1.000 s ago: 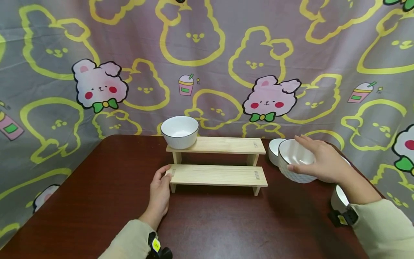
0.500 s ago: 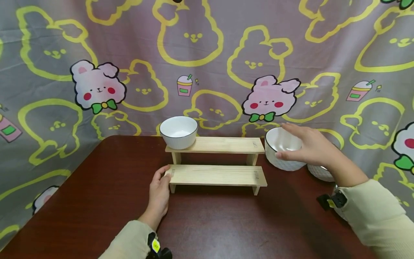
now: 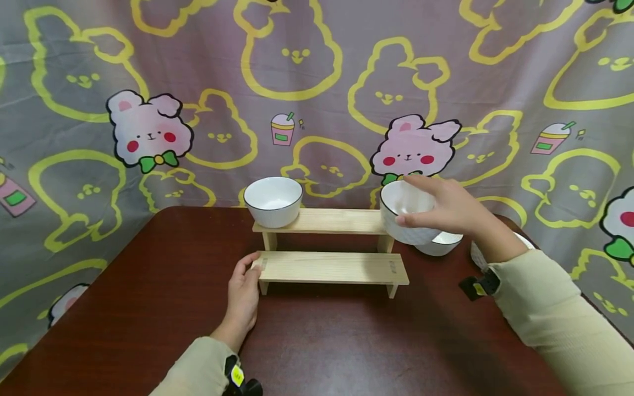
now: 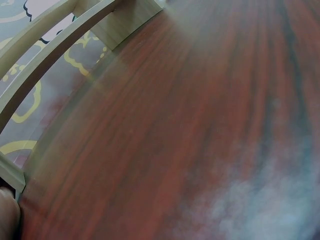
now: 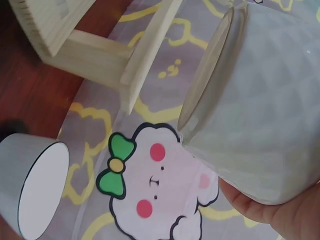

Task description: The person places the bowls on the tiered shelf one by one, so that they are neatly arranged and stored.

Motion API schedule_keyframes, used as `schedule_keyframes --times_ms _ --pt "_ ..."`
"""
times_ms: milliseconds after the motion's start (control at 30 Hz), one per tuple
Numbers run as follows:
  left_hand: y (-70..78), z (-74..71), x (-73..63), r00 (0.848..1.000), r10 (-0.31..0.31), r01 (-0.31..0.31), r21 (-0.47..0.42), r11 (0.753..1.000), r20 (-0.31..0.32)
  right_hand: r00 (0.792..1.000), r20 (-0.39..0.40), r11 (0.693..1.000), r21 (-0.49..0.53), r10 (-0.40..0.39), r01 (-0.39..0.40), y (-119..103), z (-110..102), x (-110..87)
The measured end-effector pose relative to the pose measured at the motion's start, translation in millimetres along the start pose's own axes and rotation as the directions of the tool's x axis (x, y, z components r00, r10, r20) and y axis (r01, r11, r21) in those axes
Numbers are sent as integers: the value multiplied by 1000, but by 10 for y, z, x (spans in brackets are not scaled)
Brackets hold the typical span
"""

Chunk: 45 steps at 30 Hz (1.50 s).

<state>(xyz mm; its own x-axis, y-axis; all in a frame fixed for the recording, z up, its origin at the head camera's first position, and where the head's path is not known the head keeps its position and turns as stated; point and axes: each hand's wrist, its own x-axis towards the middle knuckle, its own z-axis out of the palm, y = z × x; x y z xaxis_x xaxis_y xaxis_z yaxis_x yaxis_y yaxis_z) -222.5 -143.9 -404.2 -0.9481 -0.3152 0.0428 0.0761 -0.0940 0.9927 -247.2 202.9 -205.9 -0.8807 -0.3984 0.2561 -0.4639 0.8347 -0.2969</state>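
In the head view my right hand (image 3: 448, 209) grips a white bowl (image 3: 413, 235) with a dark rim, thumb at the near side and fingers at the far side. It hangs over the right end of the two-step wooden rack's upper shelf (image 3: 342, 221). The right wrist view shows this bowl's (image 5: 265, 110) diamond-textured wall close up. My left hand (image 3: 242, 294) holds the left end of the lower shelf (image 3: 332, 268), thumb on top; the left wrist view shows only a sliver of it. Another white bowl (image 3: 274, 203) sits on the upper shelf's left end.
Behind and below the held bowl, a white bowl (image 3: 438, 245) stands on the dark red table (image 3: 317, 341). Another bowl (image 3: 477, 256) is partly hidden behind my right forearm. A patterned curtain (image 3: 317, 66) hangs along the table's back edge.
My right hand has carried the bowl leftward and up, from beside the rack to above the upper shelf's right end. My left hand has stayed on the lower shelf.
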Motion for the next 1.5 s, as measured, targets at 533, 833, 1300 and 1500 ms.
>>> schedule_keyframes --times_ms 533,833,1300,1500 --pt "-21 -29 -8 1000 11 -11 -12 1000 -4 997 -62 995 94 -33 39 -192 241 298" --pt "-16 -40 -3 1000 14 -14 -7 1000 2 991 -46 987 90 -126 130 -342 330 507" --pt "-34 -46 -25 1000 5 -5 8 1000 2 999 18 988 149 -36 32 -483 587 765" --pt "-26 -50 -17 1000 7 -7 7 1000 13 999 15 993 113 -34 33 -519 667 867"
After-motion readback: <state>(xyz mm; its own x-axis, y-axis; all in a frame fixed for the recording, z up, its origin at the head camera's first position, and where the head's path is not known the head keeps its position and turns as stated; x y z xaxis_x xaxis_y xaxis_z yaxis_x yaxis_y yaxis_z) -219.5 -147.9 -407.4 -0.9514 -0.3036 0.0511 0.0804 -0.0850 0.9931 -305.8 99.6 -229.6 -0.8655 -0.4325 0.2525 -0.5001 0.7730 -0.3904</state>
